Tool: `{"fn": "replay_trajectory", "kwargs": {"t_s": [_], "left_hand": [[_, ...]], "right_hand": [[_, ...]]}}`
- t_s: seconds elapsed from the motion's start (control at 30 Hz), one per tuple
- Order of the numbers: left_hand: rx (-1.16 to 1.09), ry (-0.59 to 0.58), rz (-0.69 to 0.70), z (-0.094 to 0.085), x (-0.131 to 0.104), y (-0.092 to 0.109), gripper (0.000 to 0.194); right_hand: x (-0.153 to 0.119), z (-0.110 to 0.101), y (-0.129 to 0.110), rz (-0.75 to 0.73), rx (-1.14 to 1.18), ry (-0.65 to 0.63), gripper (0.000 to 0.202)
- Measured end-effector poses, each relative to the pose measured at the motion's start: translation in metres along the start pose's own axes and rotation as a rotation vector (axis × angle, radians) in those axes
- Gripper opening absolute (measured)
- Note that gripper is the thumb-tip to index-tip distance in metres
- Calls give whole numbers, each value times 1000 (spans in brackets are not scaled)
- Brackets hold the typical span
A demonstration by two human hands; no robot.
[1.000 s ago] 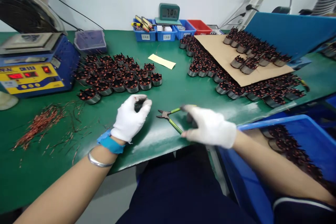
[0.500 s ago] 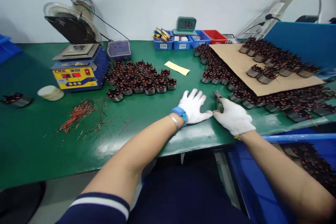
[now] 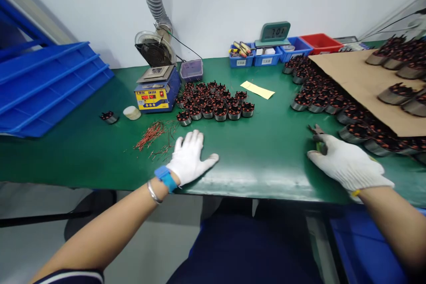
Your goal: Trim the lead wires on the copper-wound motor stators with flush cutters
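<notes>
My left hand point(image 3: 188, 157), in a white glove with a blue wrist strap, lies flat on the green tabletop point(image 3: 259, 155), fingers spread and holding nothing. Just beyond its fingertips is a loose heap of copper wire pieces point(image 3: 150, 135). My right hand point(image 3: 349, 164), also gloved, is closed around a pair of pliers point(image 3: 317, 131); the jaws point away from me and a bit of green handle shows. A cluster of copper-wound motor cores point(image 3: 220, 111) stands ahead of my left hand. More motor cores point(image 3: 354, 132) stand in rows beside my right hand.
A cardboard sheet point(image 3: 359, 80) rests over the right-hand cores, with further cores on it. A blue device with a yellow panel point(image 3: 155, 100) stands back left, near a round whitish block point(image 3: 132, 112) and a lone core point(image 3: 109, 117). Small bins point(image 3: 242, 61) line the wall.
My left hand has slid left, away from the right one, toward the wire pieces. My right hand, still around the pliers, is farther right. The view has turned left.
</notes>
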State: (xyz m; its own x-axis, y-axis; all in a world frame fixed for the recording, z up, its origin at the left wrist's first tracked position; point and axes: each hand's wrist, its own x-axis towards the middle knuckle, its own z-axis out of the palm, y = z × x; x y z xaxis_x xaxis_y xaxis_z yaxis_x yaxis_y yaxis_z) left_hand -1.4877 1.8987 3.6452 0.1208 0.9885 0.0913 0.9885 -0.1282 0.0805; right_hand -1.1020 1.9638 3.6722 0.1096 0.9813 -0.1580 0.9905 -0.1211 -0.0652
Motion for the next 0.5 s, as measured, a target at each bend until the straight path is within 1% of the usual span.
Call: {"fn": "replay_trajectory", "kwargs": {"t_s": [0.07, 0.13, 0.2, 0.23, 0.27, 0.3, 0.4, 0.47, 0.5], "left_hand": [[47, 53, -83, 0, -4, -22, 81], [62, 189, -174, 0, -2, -36, 79], [36, 351, -248, -2, 9, -45, 75], [15, 410, -275, -4, 17, -48, 71], [-2, 441, -295, -5, 28, -51, 65], [-11, 445, -311, -7, 40, -55, 59], [15, 373, -316, -11, 71, -66, 41], [20, 336, -278, -13, 78, -69, 33], [15, 330, -242, -14, 76, -67, 30]], "right_hand": [[1, 2, 1, -2, 2, 8, 60], [1, 4, 0, -3, -26, 14, 59], [0, 4, -1, -4, -73, 12, 58], [-1, 4, -2, -3, -94, 11, 58], [-2, 3, -3, -1, -107, 12, 57], [-4, 2, -5, 3, -114, 13, 57], [-9, -2, -9, 18, -110, 16, 55], [-13, -5, -11, 2, -103, 21, 53], [-15, -5, -13, -8, -112, 49, 52]]}}
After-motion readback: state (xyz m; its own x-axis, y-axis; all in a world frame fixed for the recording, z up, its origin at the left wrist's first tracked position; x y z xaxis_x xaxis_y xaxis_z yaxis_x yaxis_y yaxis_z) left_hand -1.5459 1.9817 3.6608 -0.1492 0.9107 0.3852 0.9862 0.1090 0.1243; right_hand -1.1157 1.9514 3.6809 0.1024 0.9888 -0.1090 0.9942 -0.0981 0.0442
